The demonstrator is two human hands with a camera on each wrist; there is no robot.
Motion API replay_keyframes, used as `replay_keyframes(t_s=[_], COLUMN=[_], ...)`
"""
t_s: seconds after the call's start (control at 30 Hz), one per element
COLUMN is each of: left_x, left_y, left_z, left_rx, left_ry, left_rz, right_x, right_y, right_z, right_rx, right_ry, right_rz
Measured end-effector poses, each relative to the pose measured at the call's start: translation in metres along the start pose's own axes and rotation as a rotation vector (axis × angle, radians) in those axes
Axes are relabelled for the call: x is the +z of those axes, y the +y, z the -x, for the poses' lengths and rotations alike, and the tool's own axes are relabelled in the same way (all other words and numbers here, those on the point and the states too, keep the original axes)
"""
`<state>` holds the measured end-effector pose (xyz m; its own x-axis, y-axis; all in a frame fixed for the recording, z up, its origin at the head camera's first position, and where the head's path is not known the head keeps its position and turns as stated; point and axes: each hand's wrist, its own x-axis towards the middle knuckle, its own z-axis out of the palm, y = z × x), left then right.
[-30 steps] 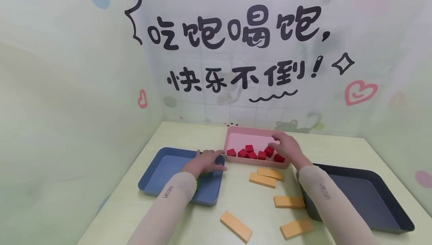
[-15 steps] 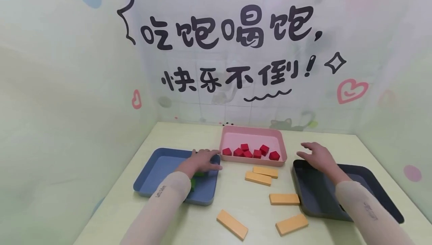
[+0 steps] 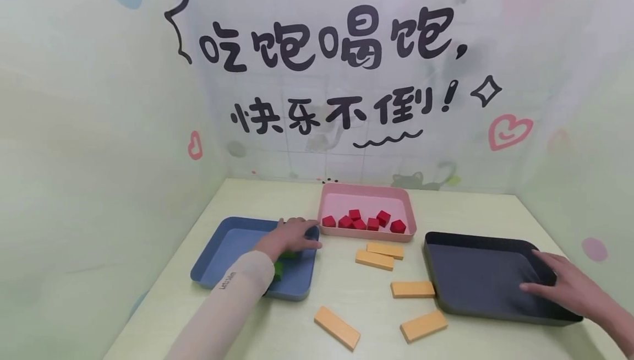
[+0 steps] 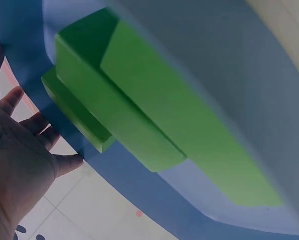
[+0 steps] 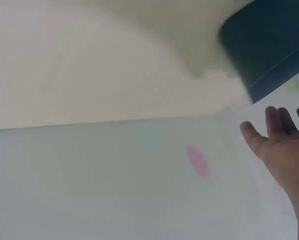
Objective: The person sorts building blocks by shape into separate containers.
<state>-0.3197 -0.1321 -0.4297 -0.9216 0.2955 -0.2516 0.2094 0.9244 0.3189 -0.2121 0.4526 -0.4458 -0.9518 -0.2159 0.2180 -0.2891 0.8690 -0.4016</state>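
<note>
My left hand (image 3: 289, 236) reaches over the right part of a blue tray (image 3: 225, 250), fingers spread and fairly straight. In the left wrist view, its thumb and fingertips lie right at the tray's rim, with several green blocks (image 4: 139, 115) inside. Sleeve and hand partly hide the green blocks (image 3: 278, 271) from the head camera. My right hand (image 3: 564, 283) is over the right end of a dark grey tray (image 3: 475, 272), thumb and fingers apart, holding nothing. The right wrist view shows that hand (image 5: 289, 155) below a corner of the dark tray (image 5: 274, 45).
A pink tray (image 3: 366, 197) with several red cubes (image 3: 383, 217) stands at the back. Several flat orange blocks lie between the trays, one (image 3: 412, 289) close beside the dark tray, another (image 3: 338, 328) nearer the front. A printed sheet (image 3: 327, 156) closes off the back.
My right hand has moved from over the pink tray rightward and nearer, to above the dark tray. My left hand stays at the blue tray. The head view has shifted slightly.
</note>
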Motion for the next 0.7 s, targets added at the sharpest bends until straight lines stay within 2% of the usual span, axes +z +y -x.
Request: replay_keyframes(t_s=[0.17,0.2,0.33,0.43,0.6,0.7], left_x=[0.000,0.000,0.000,0.001,0.001,0.000], left_y=[0.000,0.001,0.001,0.000,0.000,0.000], left_z=[0.004,0.005,0.007,0.007,0.008,0.009], left_rx=[-0.001,-0.002,0.004,0.012,0.024,0.035], left_ry=[-0.002,-0.004,-0.001,0.005,0.011,0.021], left_rz=[0.004,0.003,-0.002,-0.006,-0.017,-0.024], right_x=[-0.002,-0.001,0.009,0.012,0.006,0.008], right_y=[0.023,0.026,0.031,0.031,0.028,0.027], right_z=[0.029,0.033,0.045,0.046,0.042,0.042], right_rx=[-0.014,-0.001,-0.040,-0.024,0.064,0.042], right_ry=[-0.010,-0.023,-0.008,-0.029,-0.112,-0.080], right_rz=[-0.017,-0.015,-0.048,-0.033,-0.004,-0.038])
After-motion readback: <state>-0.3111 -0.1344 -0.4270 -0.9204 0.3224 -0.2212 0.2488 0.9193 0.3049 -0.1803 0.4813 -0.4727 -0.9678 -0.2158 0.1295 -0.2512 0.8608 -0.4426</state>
